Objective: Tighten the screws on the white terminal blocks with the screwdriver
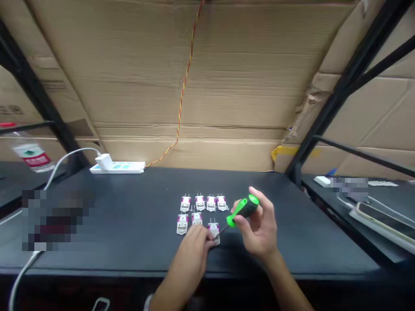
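In my right hand (261, 226) is a screwdriver (242, 211) with a bright green and black handle, tilted down to the left. Its tip meets a small white plug part (214, 229) with purple bits and thin prongs pointing away from me. The fingers of my left hand (194, 244) are closed at the left edge of that part, steadying it on the dark table (129, 242). Just beyond my left hand lie two similar white plug parts, one (182, 223) at the left and one (196, 218) partly hidden by the fingers. Behind them several more (200, 202) form a row.
A white power strip (129, 167) with a plugged-in charger (104, 161) lies at the back left. Its twisted cord (184, 82) climbs the cardboard wall (136, 86). Black shelf posts (337, 95) flank the table. A phone (385, 222) lies at the right; a bottle (34, 156) is at the left.
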Tool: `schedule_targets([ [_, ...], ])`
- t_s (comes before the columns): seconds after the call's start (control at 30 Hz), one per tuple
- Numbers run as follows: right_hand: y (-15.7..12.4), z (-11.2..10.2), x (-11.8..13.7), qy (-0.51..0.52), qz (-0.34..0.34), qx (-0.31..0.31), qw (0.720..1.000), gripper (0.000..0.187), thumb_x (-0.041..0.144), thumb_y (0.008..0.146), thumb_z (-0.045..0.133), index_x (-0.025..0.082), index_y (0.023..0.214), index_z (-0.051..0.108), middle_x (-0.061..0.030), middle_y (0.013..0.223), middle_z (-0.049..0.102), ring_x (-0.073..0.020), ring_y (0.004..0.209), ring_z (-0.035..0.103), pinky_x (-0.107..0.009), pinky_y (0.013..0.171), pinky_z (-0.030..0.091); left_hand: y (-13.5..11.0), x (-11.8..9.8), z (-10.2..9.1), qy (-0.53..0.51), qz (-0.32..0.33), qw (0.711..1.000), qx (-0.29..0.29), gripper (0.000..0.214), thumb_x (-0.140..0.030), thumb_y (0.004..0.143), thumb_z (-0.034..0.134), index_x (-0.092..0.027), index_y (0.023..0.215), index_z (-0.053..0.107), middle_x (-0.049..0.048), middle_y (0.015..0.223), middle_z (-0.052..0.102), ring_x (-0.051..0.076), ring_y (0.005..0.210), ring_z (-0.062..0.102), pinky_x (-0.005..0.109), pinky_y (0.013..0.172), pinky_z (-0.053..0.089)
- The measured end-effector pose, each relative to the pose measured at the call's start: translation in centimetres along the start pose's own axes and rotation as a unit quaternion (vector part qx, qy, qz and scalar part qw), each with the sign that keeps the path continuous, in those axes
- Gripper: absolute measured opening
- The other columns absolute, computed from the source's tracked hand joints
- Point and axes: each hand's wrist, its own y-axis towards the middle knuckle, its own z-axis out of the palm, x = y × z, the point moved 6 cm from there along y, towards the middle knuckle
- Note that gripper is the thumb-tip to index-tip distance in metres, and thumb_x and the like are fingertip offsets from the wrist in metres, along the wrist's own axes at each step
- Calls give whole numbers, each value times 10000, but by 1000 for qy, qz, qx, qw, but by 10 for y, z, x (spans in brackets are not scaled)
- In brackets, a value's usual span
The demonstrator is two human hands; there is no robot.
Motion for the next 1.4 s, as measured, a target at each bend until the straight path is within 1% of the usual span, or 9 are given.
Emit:
schedule_targets([
  [0.23,5,6,13,-22,-64,19,998,569,311,1005,700,297,1529,477,-100,1150,699,-178,784,734,-316,667,666,0,3,1,8,-1,1000,11,209,-162,1075,471,-198,953,637,64,928,685,236,875,664,344,806,567],
  [0.47,13,13,24,-86,-109,47,989,683,254,918,811,299,1532,516,-90,1148,729,-167,742,715,-311,668,667,1,4,5,19,-4,1000,14,231,-127,1063,462,-200,929,636,65,959,683,234,906,677,356,833,596],
  [0.6,18,23,25,-29,-110,72,991,730,158,956,737,316,1600,431,-75,1157,748,-186,875,772,-372,849,684,3,-3,0,7,0,1000,9,241,-64,1030,445,-198,1007,643,106,1177,697,247,1066,707,377,930,616],
  [0.83,23,23,24,48,-104,73,991,665,121,914,795,350,1490,555,-58,1214,722,-136,753,773,-296,721,676,2,-12,-3,3,10,999,41,368,-12,990,430,-201,1203,664,112,1402,698,274,1278,673,436,1093,586],
  [0.93,24,19,27,76,-98,125,984,536,168,1018,659,354,1510,556,-102,1335,692,-170,847,794,-344,758,690,4,-12,-1,0,22,998,56,430,-22,995,436,-205,1317,656,121,1477,667,273,1259,679,439,1081,593],
  [1.03,27,16,29,74,-91,156,981,503,162,1060,559,358,1524,557,-114,1330,703,-214,979,779,-384,788,684,8,-10,1,-8,25,996,84,455,-41,998,455,-210,1372,652,118,1397,719,269,1166,703,426,1026,614],
  [1.13,33,13,32,44,-115,147,982,516,144,1011,645,347,1483,605,-96,1222,714,-226,1017,736,-389,813,655,12,-8,-1,-35,15,995,89,410,-48,993,471,-205,1304,688,104,1287,759,253,1130,711,394,1025,607],
  [1.3,41,9,42,-3,-163,132,978,536,156,894,810,342,1382,692,-61,1091,686,-203,933,684,-321,734,612,15,-9,-9,-103,7,991,83,262,-68,996,475,-199,935,694,91,1237,763,218,1077,734,328,975,612],
  [1.4,39,10,49,-4,-152,164,975,488,176,957,723,342,1413,672,-87,1189,710,-241,1039,724,-409,876,636,14,-10,-11,-103,10,991,80,234,-78,987,502,-205,905,680,89,1210,773,225,1083,742,322,970,611],
])
